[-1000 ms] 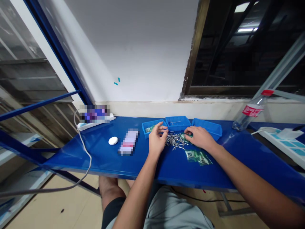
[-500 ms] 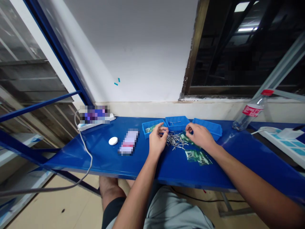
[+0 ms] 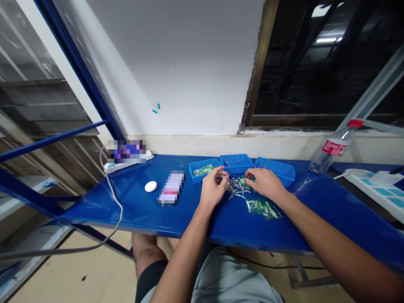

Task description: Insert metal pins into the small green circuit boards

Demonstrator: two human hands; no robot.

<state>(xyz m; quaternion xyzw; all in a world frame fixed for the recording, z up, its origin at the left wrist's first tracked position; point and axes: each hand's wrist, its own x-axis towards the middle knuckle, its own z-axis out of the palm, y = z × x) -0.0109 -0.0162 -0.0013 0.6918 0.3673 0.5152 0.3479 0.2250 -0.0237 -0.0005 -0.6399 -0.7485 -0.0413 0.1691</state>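
Note:
My left hand is at the left edge of a pile of thin metal pins, which look like rivets or nails. Its fingers are curled and thumb and fingertips come close together; anything between them is too small to make out. My right hand bends down over the pile's right side, fingers closed at a small green-printed clear plastic bag; its fingertips are partly hidden. Filled bags of the same kind, with pins inside, lie nearer to me, below the right hand.
Behind the pile stand a blue bin holding bags, another bin with a few pins, and a third bin. A blurred-out flat item, a white round case, a plastic bottle and power strips are on the table.
My left hand has shifted slightly right and its thumb and fingers lie closer to the pins. My right hand has lowered a little toward the small bag.

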